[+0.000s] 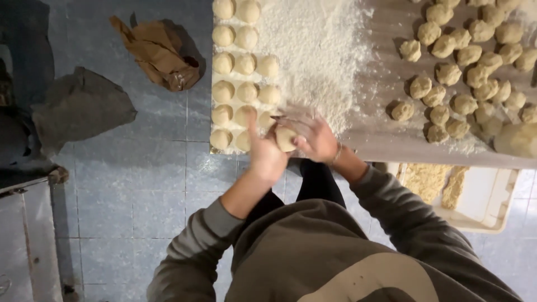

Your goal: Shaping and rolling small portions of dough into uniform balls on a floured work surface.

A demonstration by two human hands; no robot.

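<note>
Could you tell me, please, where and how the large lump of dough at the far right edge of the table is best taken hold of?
I would cup the large dough lump around its rounded sides, low down, coming from the table's near edge, where it lies. Rough dough balls crowd its far side. It looks soft and bulky, so two hands seem safer, but both the left hand and the right hand are now around a dough ball.

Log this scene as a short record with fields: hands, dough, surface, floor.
left hand: cupped against a dough ball
right hand: over the same ball from the other side
smooth balls: rows at the table's left end
rough lumps: scattered at the right end
flour: heaped between the two groups
table: wooden, dusted white
tray: pale, below the table edge, holding crumbly matter
floor: blue tiles, with crumpled brown paper and a grey cloth
</note>
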